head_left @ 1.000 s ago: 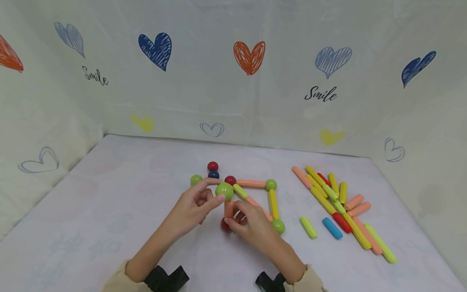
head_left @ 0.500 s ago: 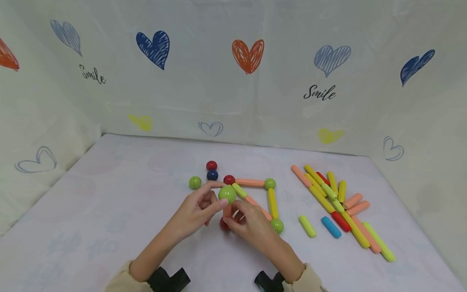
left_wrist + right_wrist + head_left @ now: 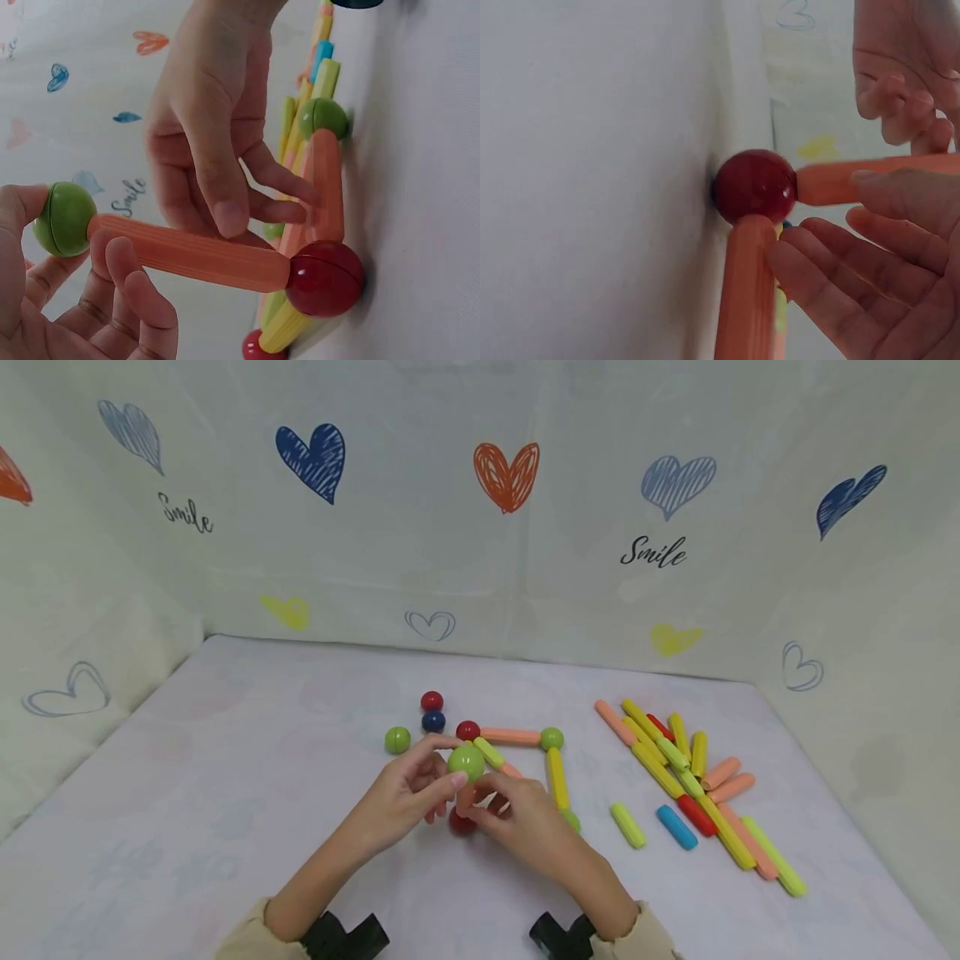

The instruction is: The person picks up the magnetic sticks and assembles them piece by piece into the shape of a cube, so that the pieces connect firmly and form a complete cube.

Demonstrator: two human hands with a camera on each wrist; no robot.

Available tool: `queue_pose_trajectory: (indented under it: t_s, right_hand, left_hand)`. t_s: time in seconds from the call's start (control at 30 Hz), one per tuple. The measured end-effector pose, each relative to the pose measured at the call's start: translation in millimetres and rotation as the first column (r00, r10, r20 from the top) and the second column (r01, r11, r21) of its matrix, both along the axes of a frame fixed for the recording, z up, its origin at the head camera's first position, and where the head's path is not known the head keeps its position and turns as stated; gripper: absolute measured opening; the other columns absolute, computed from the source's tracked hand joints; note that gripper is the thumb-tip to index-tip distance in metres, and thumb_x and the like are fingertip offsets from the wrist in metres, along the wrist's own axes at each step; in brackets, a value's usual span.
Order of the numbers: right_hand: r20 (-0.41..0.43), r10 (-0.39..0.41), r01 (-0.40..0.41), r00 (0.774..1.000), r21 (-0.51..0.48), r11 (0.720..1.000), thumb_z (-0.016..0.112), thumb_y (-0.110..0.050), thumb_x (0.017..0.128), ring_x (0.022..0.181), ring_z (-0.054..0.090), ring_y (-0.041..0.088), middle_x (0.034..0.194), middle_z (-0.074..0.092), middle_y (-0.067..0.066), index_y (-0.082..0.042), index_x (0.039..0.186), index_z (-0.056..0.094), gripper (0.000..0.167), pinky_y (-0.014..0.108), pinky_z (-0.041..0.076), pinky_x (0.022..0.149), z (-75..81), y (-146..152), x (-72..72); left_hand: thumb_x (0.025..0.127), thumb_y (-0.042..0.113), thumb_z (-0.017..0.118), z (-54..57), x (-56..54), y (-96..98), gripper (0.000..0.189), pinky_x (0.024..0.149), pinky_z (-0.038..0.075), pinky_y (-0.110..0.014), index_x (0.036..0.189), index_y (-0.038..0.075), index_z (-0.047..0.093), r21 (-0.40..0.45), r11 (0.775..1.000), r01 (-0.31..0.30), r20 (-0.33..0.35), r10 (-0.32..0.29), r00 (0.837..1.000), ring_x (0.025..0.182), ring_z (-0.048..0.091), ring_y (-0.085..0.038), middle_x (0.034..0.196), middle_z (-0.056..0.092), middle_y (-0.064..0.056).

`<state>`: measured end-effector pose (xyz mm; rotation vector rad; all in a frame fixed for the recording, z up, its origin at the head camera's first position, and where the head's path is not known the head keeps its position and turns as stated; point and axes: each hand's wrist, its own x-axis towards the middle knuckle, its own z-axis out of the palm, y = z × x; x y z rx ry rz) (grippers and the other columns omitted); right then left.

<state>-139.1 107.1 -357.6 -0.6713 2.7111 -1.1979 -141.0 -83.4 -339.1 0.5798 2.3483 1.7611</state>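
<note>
My left hand [image 3: 408, 793] pinches a green ball [image 3: 466, 762] between thumb and index finger. That ball tops an upright orange stick [image 3: 195, 255], whose lower end meets a dark red ball [image 3: 326, 279] down at the table. My right hand [image 3: 525, 814] holds the orange stick with thumb and fingertips from the right; its other fingers reach beside a second orange stick [image 3: 746, 300] joined to the red ball. Also joined to that ball is a yellow stick [image 3: 285, 326]. Behind the hands, a red ball [image 3: 468, 731], an orange stick [image 3: 510, 737], a green ball [image 3: 552, 738] and a yellow stick [image 3: 557, 778] form a flat frame.
Left of the frame lie a loose green ball [image 3: 397, 740], a blue ball [image 3: 433, 722] and a red ball [image 3: 431, 701]. To the right is a pile of coloured sticks [image 3: 697, 785], with a blue stick [image 3: 677, 827] and a lime stick [image 3: 627, 825] nearer me.
The held green ball has come slightly down and right, with the left hand still pinching it. My right hand has shifted a little and covers more of the flat frame's near corner.
</note>
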Motion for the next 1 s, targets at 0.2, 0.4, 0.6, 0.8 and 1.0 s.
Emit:
queue_pose_trajectory:
  t_s: [0.2, 0.4, 0.6, 0.8, 1.0]
  right_hand:
    - [-0.055, -0.163, 0.166, 0.985, 0.060, 0.984, 0.067, -0.013, 0.085, 0.083, 0.061, 0.011, 0.098, 0.067, 0.000, -0.009, 0.112, 0.063, 0.027, 0.018, 0.051, 0.071, 16.0, 37.7, -1.5]
    - [-0.123, -0.346, 0.355, 0.930, 0.062, 0.933, 0.065, -0.015, 0.087, 0.079, 0.061, 0.014, 0.102, 0.066, 0.007, -0.007, 0.114, 0.062, 0.029, 0.017, 0.050, 0.062, 25.4, 89.5, -5.1]
    - [-0.034, -0.483, 0.481, 0.875, 0.179, 0.858, 0.060, -0.022, 0.091, 0.069, 0.061, 0.018, 0.109, 0.061, 0.017, -0.002, 0.124, 0.054, 0.038, 0.022, 0.048, 0.058, 25.5, 133.8, -9.8]
    - [0.012, -0.555, 0.517, 0.832, 0.346, 0.783, 0.056, -0.019, 0.091, 0.059, 0.051, 0.017, 0.097, 0.059, 0.019, 0.003, 0.124, 0.052, 0.039, 0.027, 0.042, 0.053, 11.4, 163.5, -14.2]
    - [-0.012, -0.553, 0.507, 0.833, 0.419, 0.753, 0.057, -0.013, 0.089, 0.077, 0.052, 0.025, 0.101, 0.059, 0.022, 0.002, 0.122, 0.054, 0.036, 0.036, 0.047, 0.064, -0.6, 173.4, -16.4]
  left_hand:
    - [0.090, 0.021, 0.061, 0.9, -0.9, 1.3, 0.033, 0.053, 0.049, -0.026, 0.121, 0.015, 0.052, -0.021, 0.999, -0.030, 0.018, 0.030, 0.999, 0.062, 0.057, -0.030, 0.079, 0.054, -0.008]
    - [0.090, 0.020, 0.061, 1.8, -0.6, 1.6, 0.033, 0.053, 0.048, -0.025, 0.121, 0.012, 0.052, -0.026, 0.999, -0.035, 0.014, 0.035, 0.999, 0.062, 0.056, -0.028, 0.079, 0.054, -0.009]
    - [0.090, 0.021, 0.061, 3.3, 0.4, 1.4, 0.034, 0.054, 0.048, -0.025, 0.122, 0.013, 0.052, -0.034, 0.999, -0.043, 0.017, 0.043, 0.999, 0.063, 0.056, -0.028, 0.080, 0.055, -0.009]
    - [0.090, 0.021, 0.060, 1.3, 0.0, 1.7, 0.034, 0.054, 0.048, -0.025, 0.122, 0.012, 0.051, -0.033, 0.999, -0.040, 0.022, 0.041, 0.999, 0.064, 0.056, -0.029, 0.081, 0.055, -0.009]
    - [0.090, 0.021, 0.060, -0.8, 0.7, 2.2, 0.033, 0.054, 0.049, -0.025, 0.122, 0.014, 0.052, -0.027, 0.999, -0.045, 0.026, 0.045, 0.999, 0.064, 0.056, -0.030, 0.082, 0.054, -0.009]
